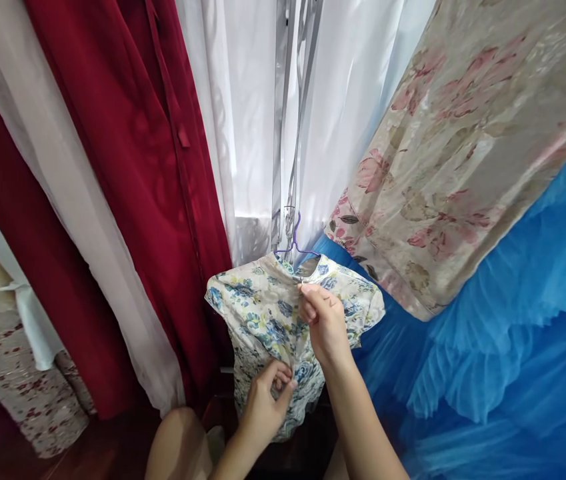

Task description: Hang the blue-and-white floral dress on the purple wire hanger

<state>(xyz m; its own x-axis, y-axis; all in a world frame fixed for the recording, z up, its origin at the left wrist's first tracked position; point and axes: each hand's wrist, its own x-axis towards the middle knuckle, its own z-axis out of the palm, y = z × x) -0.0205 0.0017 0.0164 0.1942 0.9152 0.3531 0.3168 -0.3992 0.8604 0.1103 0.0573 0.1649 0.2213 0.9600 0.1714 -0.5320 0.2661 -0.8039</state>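
Observation:
A short-sleeved white dress (263, 313) with blue and yellow-green flowers hangs in front of me on a purple wire hanger (296, 233). At its neck opening my right hand (325, 320) is closed, thumb and forefinger pinching what looks like a small zipper pull (301, 281). Lower down, around the middle of the dress, my left hand (270, 393) pinches the fabric along the centre seam. Its other fingers are curled in. The lower part of the dress is partly hidden behind my left hand and forearm.
Long red drapes (127, 133) and white cloth (247, 120) hang behind. On the right are a beige garment with pink flowers (443, 187) and blue ruffled tulle (503, 333). My bent knee (180, 443) is at the bottom, above a dark floor (97, 447).

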